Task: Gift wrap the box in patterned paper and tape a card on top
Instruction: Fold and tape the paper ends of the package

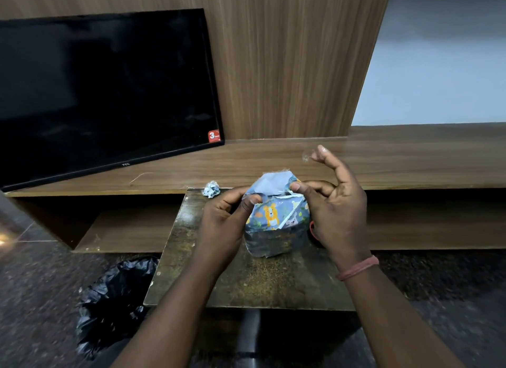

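A box wrapped in blue animal-print paper (276, 217) stands on a small dark table (246, 280). Its top flaps stick up, showing the paper's pale inner side. My left hand (227, 219) pinches the paper at the box's upper left edge. My right hand (334, 203) presses its thumb on the upper right edge of the paper. A small piece of clear tape (307, 156) hangs from the raised forefinger of that hand. I see no card.
A crumpled scrap of paper (211, 189) lies at the table's far left corner. A black TV screen (104, 93) leans on the wooden shelf behind. A bin with a black bag (115, 299) stands at the table's left. Something red (313, 232) shows behind my right hand.
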